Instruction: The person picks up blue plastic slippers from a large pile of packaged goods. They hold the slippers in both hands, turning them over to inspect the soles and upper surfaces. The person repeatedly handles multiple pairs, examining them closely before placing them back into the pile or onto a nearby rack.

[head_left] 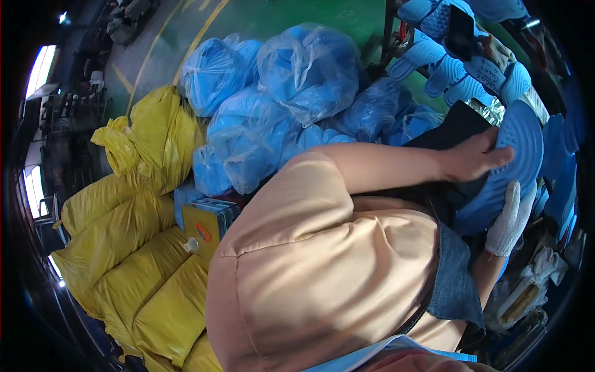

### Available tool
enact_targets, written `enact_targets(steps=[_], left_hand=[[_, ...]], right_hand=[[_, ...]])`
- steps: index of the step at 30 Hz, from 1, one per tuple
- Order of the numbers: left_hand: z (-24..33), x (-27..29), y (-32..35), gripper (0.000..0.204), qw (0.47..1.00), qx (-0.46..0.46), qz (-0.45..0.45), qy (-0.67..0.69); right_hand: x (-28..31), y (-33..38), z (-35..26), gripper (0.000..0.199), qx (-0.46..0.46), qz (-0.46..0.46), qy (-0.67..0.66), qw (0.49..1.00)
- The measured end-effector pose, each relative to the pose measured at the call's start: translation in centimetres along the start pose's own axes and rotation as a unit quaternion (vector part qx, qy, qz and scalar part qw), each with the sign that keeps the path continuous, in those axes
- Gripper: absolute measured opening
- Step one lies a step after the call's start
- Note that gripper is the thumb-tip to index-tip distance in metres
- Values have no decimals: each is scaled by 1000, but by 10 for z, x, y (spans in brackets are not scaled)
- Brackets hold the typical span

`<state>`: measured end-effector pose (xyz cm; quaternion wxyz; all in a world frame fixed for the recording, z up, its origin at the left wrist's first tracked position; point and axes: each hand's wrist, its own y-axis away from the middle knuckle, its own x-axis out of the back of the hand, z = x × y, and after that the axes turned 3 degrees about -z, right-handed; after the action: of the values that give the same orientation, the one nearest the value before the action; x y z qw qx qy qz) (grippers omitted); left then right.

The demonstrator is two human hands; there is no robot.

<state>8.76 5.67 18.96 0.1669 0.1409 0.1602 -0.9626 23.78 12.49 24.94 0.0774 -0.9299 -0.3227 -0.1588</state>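
Observation:
A light-blue shoe sole (524, 139) with curved ridges stands tilted at the right, between my two hands. My bare left hand (478, 155) closes on its left edge, thumb side against the ridged face. Lower down, my right hand (511, 222) wears a white knit glove and grips the sole's lower right edge; part of its fingers is hidden behind the sole. Dark cloth (455, 130) lies just behind and under my left forearm. The sole's lower end runs down past the dark fabric.
More blue soles (446, 74) hang or lie on a rack at the upper right. Clear bags of blue pieces (307, 68) are heaped ahead. Yellow sacks (124, 229) are piled at the left, beside a yellow box (204, 229). Plastic-wrapped material (527, 291) sits at the lower right.

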Motion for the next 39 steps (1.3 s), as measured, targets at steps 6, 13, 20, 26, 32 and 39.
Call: enact_targets(steps=[6,13,20,26,32,39], left_hand=[[4,151,74,32,942,116,84,-303],[3,308,256,31,685,164,453,-546],[33,358,407,18,430,430,470,-641],[24,359,446,22,340,317,655,-595],[0,385,506,28,540,396,729,-139],[-21,430,475,33,517,106,831,-176]], right_hand=[[43,0,26,60,56,25,104,993],[47,-2,17,65,-68,116,-40,990],[40,-11,21,70,-69,84,-20,994],[26,-4,9,61,-75,74,-43,994],[18,-1,1,61,-75,68,-39,994],[33,0,10,62,-59,42,-39,997]])
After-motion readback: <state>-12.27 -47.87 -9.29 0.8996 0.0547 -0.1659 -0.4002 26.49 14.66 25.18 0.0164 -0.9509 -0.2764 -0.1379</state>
